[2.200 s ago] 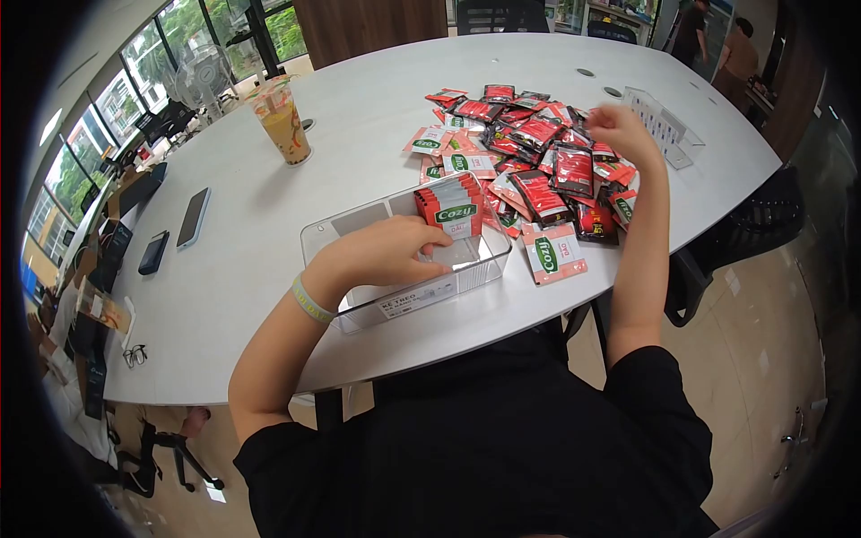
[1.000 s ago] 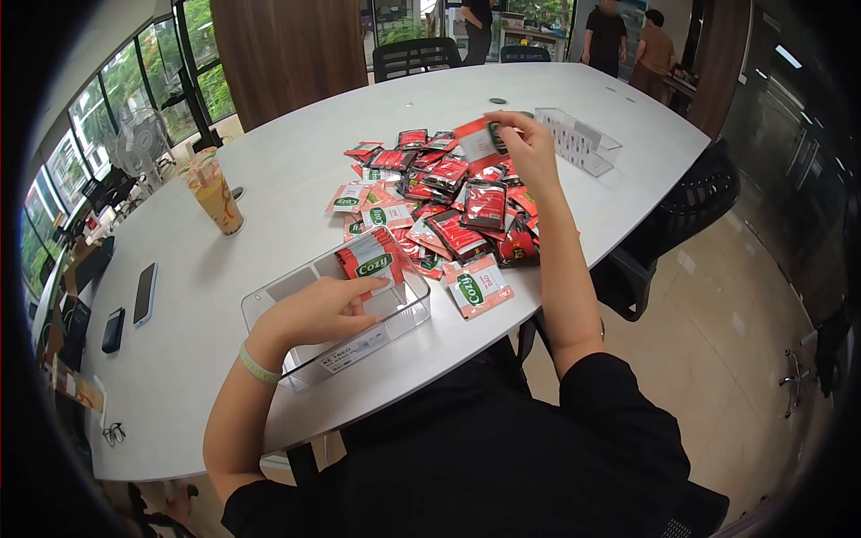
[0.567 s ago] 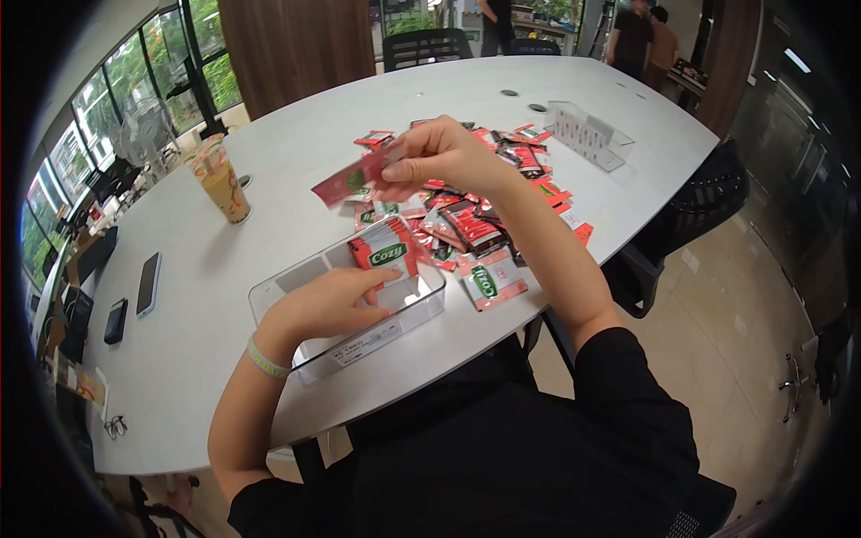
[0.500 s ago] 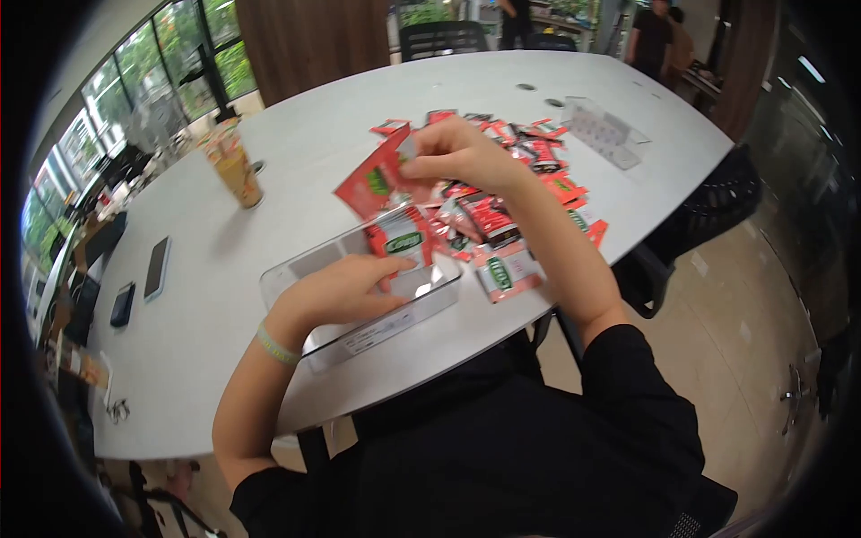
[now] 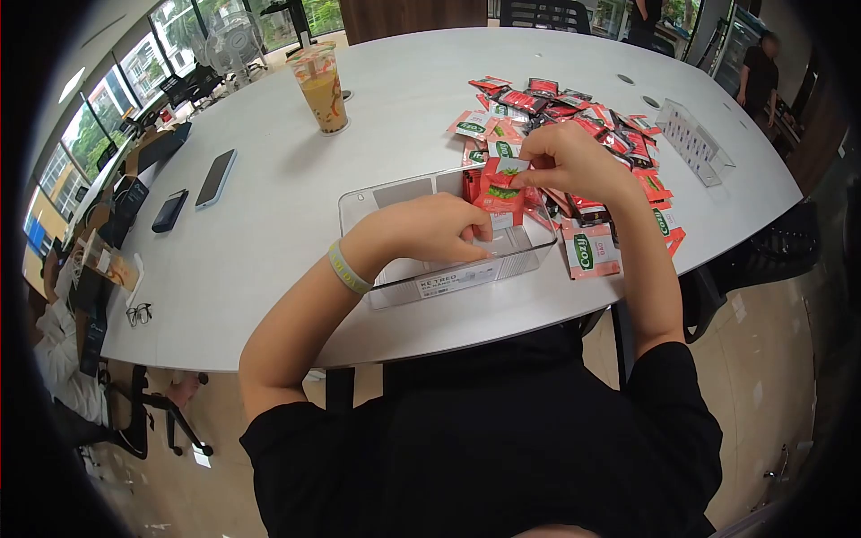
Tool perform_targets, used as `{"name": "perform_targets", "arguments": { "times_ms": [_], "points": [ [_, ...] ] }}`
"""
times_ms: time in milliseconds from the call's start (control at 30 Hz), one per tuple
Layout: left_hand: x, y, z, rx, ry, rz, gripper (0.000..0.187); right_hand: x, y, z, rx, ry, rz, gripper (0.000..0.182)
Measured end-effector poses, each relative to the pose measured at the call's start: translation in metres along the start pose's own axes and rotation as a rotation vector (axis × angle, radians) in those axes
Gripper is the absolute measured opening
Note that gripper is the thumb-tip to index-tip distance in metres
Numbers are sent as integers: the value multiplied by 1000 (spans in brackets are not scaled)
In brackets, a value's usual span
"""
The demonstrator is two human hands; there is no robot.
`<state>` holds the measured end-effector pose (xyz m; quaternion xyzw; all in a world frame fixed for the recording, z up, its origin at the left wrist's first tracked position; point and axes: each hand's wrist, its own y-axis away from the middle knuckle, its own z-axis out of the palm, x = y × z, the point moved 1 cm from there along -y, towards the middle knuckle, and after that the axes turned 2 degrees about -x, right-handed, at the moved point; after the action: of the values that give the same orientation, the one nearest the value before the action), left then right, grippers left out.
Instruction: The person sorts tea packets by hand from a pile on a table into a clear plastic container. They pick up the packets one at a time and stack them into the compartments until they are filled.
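A clear plastic box (image 5: 529,262) with a printed label stands near the table's front edge. Several red sachets are upright at its right end. My right hand (image 5: 578,166) pinches the top of a red-and-white sachet (image 5: 502,199), whose lower part is inside the box. My left hand (image 5: 430,226) reaches over the front wall into the box, thumb and fingers apart, close to the sachets' front. Some of its fingers are hidden. Beyond the box lies a loose pile of red sachets (image 5: 547,109), and one Cozy sachet (image 5: 592,249) lies flat to the right.
A second clear box (image 5: 691,148) stands right of the pile. To the left are a tall drink cup (image 5: 325,100), a phone (image 5: 215,177), a small dark object (image 5: 169,211) and glasses (image 5: 139,314). A person (image 5: 758,76) stands beyond the table.
My right hand has brought the sachet from above the box's back edge down into its right end. My left hand stays at the box. The view has shifted left and down.
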<state>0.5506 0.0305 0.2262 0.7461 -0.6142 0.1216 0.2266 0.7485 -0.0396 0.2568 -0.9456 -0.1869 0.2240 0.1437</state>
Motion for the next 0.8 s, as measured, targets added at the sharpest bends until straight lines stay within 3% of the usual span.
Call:
{"name": "perform_targets", "arguments": {
  "times_ms": [67, 133, 233, 400, 467, 567, 633, 800],
  "points": [
    [0, 0, 1, 0, -22, 15, 33, -5, 2, 4, 22, 43, -35, 28],
    [-1, -1, 3, 48, -31, 55, 32, -13, 2, 16, 9, 294, -95, 24],
    [3, 1, 0, 32, -38, 22, 32, -22, 1, 28, 20, 414, -45, 26],
    [5, 2, -1, 40, -31, -6, 33, -17, 3, 21, 116, 333, -51, 32],
    [4, 1, 1, 59, -46, 20, 34, -14, 1, 14, -1, 115, 10, 33],
    [9, 3, -2, 69, -56, 5, 33, 6, 2, -6, 34, -142, 118, 30],
    [10, 4, -2, 101, -62, -6, 32, 42, 8, -20, 282, -37, 169, 27],
    [8, 2, -2, 86, -70, -15, 31, 152, 65, -67, 546, 243, 586, 32]
  ]
}}
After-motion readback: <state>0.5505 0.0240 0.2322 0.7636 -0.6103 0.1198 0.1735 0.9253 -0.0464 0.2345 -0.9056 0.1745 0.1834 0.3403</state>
